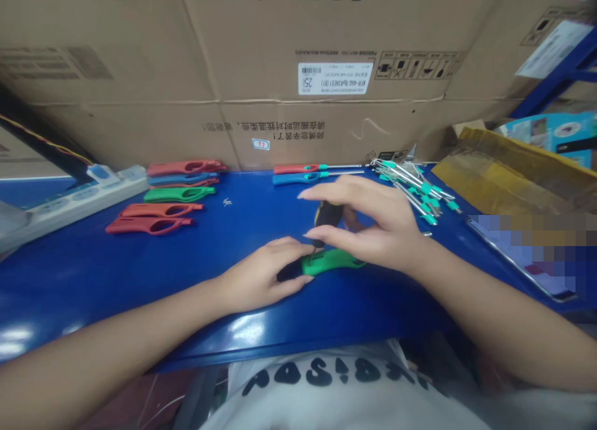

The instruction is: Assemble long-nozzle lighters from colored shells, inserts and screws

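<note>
person's two hands work close together over the blue tabletop (pixel 252 222); left hand (pixel 259 278) lies low, thumb and forefinger clamped on the left end of a green casing (pixel 332 262), which lies flat near the front edge; right hand (pixel 389 222) is above it, fingers closed round the black and yellow handle of a screwdriver (pixel 328 214), slightly tilted, tip down at the casing's left end; can't tell if the tip sits in a screw, or if the right hand also touches the casing. left of the hands: group of red, blue, orange and green casings (pixel 175 196), small pile of tiny metal bits (pixel 227 202) just beside, white power strip (pixel 77 199) further left. behind the hands: red lighter (pixel 296 169) and blue lighter (pixel 293 179) side by side, metal rods pointing right. to the right: heap of metal rods with teal ends (pixel 415 187), then a phone (pixel 517 256), partly pixelated, in front of a yellow-taped box (pixel 504 169); large cardboard (pixel 163 76) stands along the back
</note>
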Demonstrator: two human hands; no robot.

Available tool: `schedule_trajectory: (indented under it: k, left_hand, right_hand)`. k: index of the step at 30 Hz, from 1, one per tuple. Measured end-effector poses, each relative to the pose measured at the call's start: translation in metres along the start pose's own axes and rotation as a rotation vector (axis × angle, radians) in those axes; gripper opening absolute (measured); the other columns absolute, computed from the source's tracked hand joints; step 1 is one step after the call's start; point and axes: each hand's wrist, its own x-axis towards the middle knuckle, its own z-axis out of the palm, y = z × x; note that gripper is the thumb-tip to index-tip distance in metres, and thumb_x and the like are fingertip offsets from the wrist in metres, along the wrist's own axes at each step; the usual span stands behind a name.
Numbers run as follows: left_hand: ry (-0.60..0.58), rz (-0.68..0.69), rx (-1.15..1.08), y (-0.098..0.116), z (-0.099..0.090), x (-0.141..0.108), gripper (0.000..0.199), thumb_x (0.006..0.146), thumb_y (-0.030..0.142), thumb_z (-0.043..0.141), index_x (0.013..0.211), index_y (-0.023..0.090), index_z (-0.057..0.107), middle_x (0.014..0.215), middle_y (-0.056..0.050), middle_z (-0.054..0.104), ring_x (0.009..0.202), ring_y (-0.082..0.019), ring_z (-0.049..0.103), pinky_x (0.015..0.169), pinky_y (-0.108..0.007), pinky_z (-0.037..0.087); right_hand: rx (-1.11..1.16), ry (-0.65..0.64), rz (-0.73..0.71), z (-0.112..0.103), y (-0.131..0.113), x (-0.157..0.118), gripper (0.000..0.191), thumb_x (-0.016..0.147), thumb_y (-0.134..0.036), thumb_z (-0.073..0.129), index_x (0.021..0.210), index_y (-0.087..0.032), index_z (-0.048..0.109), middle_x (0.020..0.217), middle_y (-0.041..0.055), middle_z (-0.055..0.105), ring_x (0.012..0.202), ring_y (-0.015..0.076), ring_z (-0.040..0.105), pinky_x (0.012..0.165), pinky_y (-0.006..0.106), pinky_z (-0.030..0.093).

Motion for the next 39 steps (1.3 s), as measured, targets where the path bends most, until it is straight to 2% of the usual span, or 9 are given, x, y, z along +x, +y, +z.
schedule_trajectory:
  k: [3,6,11,16,21,26,30,35,39]
  left_hand:
    - [0.006,0.002,-0.005,0.0,0.0002,0.0,0.036,0.096,0.026,0.064,0.131,0.021,0.059,0.115,-0.007,0.071,0.104,-0.021,0.065,0.096,-0.035,0.052]
    - [-0.004,-0.003,-0.01,0.0006,0.0,0.0007,0.034,0.096,0.026,0.063,0.13,0.021,0.06,0.115,-0.008,0.071,0.106,-0.021,0.065,0.096,-0.036,0.052]
    - [-0.001,0.015,-0.018,0.0001,0.0002,0.0012,0.034,0.097,0.027,0.062,0.131,0.022,0.061,0.121,-0.008,0.07,0.112,-0.023,0.065,0.101,-0.039,0.051]
    - [-0.011,-0.003,-0.016,0.0008,0.0,0.0009,0.033,0.098,0.028,0.061,0.13,0.021,0.061,0.111,-0.008,0.071,0.106,-0.023,0.065,0.099,-0.04,0.052]
    - [-0.014,-0.012,0.017,0.0021,0.0007,0.0003,0.027,0.098,0.028,0.061,0.124,0.02,0.063,0.11,-0.008,0.071,0.1,-0.022,0.066,0.092,-0.037,0.054]
    - [-0.007,-0.012,-0.001,0.0033,0.0011,0.001,0.034,0.098,0.026,0.062,0.132,0.022,0.06,0.115,-0.008,0.071,0.107,-0.022,0.064,0.098,-0.037,0.051]
    - [-0.002,-0.013,0.005,0.0037,0.0028,0.0011,0.035,0.098,0.027,0.062,0.132,0.021,0.059,0.122,-0.008,0.07,0.115,-0.024,0.062,0.104,-0.041,0.048]
    - [0.015,-0.027,0.013,0.0066,0.0033,0.0019,0.03,0.098,0.027,0.062,0.128,0.02,0.061,0.115,-0.008,0.072,0.106,-0.023,0.064,0.097,-0.039,0.052]
    - [0.014,-0.03,0.019,0.0078,0.0032,0.0021,0.028,0.098,0.026,0.061,0.125,0.02,0.062,0.118,-0.008,0.072,0.108,-0.023,0.064,0.098,-0.04,0.052]
  right_hand:
    - [-0.062,-0.015,-0.025,0.0001,-0.002,0.0,0.037,0.101,-0.036,0.055,0.133,-0.017,0.059,0.104,0.0064,0.073,0.089,0.0157,0.068,0.079,0.029,0.057]
    - [0.12,-0.125,0.073,0.0023,-0.0032,-0.0001,0.041,0.107,-0.026,0.037,0.146,-0.02,0.046,0.124,0.0084,0.067,0.088,0.0124,0.068,0.076,0.027,0.058]
    - [-0.011,0.072,-0.023,0.0038,-0.0011,-0.0007,0.033,0.093,-0.039,0.068,0.12,-0.019,0.067,0.096,0.0054,0.072,0.085,0.0169,0.068,0.078,0.03,0.059]
    - [0.159,-0.076,0.052,0.0009,-0.0068,0.0019,0.037,0.107,-0.027,0.037,0.137,-0.021,0.057,0.117,0.0073,0.07,0.097,0.0152,0.069,0.084,0.032,0.059]
    - [-0.03,0.101,-0.097,0.0012,-0.0083,0.0005,0.023,0.096,-0.034,0.064,0.114,-0.021,0.07,0.092,0.0051,0.071,0.082,0.0158,0.067,0.074,0.028,0.058]
    - [0.149,-0.084,0.058,0.0015,-0.0066,0.0017,0.036,0.106,-0.023,0.039,0.138,-0.018,0.055,0.119,0.0088,0.068,0.088,0.0122,0.068,0.077,0.027,0.058]
    - [0.029,0.048,0.018,0.0016,-0.0023,0.0019,0.03,0.093,-0.038,0.068,0.116,-0.019,0.068,0.095,0.0043,0.073,0.075,0.0128,0.066,0.071,0.025,0.057]
    - [0.123,-0.036,0.051,0.0032,-0.0017,0.0025,0.034,0.106,-0.029,0.043,0.134,-0.018,0.058,0.117,0.0089,0.07,0.092,0.0143,0.068,0.077,0.027,0.057]
    - [0.063,0.049,-0.024,0.0055,-0.002,0.0004,0.022,0.097,-0.033,0.062,0.114,-0.02,0.066,0.094,0.0036,0.071,0.071,0.0117,0.063,0.065,0.025,0.055]
